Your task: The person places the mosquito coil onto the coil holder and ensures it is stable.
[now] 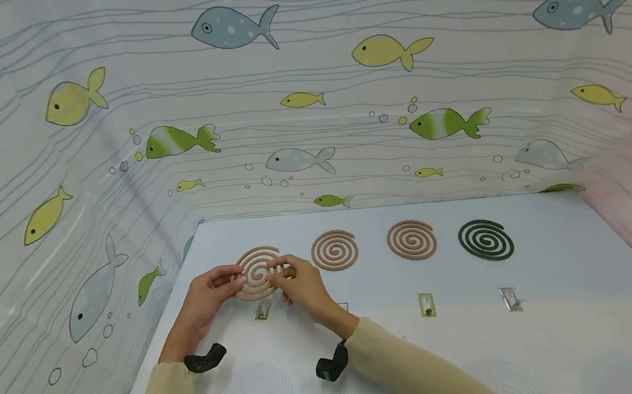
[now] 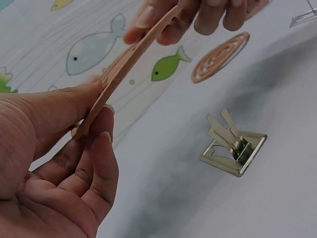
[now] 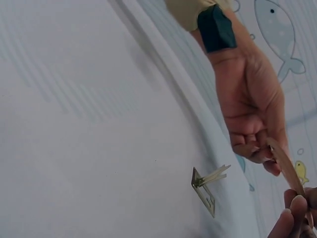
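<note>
My left hand (image 1: 200,302) and right hand (image 1: 305,289) each pinch opposite sides of a tan spiral coil (image 2: 121,71) — tilted, raised off the surface (image 1: 585,241), just beyond a small metal stand (image 2: 233,145).

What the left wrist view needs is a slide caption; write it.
Left grip and right grip hold a brown spiral coil, seen edge-on, near a small metal stand.

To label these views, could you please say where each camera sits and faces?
Head: on head, facing forward and down at left hand, right hand, sleeves.
Left wrist: on that wrist, facing held coil; both hands show.
Right wrist: on that wrist, facing tabletop and coil; both hands show.
Wrist views share coil and metal stand.
</note>
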Available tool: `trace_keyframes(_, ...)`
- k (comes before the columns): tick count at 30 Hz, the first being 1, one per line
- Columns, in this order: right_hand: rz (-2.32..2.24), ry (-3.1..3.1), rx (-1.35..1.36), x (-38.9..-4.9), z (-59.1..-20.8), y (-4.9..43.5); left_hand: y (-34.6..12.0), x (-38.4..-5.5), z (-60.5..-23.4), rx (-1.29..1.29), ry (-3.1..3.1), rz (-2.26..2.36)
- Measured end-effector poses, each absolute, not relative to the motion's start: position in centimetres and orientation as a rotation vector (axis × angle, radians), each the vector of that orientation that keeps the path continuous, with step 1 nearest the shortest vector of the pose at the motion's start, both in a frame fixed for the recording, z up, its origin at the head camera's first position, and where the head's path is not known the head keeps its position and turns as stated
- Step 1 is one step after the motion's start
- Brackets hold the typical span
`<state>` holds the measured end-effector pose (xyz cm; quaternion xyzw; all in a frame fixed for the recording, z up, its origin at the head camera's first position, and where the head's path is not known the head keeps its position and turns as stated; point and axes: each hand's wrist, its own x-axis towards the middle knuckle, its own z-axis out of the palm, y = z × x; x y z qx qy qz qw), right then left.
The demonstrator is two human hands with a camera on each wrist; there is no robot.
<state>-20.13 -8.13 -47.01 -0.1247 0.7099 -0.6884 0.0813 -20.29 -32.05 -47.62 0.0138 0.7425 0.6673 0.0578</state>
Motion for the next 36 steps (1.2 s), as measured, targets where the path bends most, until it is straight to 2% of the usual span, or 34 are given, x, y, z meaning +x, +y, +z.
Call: trace_keyframes(36,-2.009,2.103,-0.391,-18.6,-47.4,-7.7,-32.4,-18.8,-47.8,0.067,2.301,1.939)
